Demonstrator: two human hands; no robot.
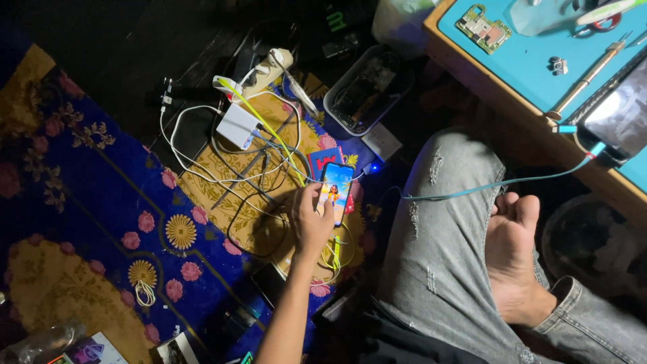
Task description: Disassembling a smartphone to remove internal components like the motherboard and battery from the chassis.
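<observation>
Rug point(101, 195): dark blue with gold panels and pink and yellow flowers, spread over the floor.
White adapter point(238, 125): lay on the rug amid a tangle of white, black and yellow cables.
Power strip point(268, 69): white, just beyond the adapter, plugs in it.
Grey tray point(367, 91): held dark small parts, near the rug's far edge.
Bench point(526, 57): wood-edged with a teal mat, at upper right.
Circuit board point(482, 28): lay on the mat.
Soldering iron point(585, 79): lay slantwise on the mat.
Teal cable point(499, 183): ran from the bench across a grey-jeaned knee.
</observation>
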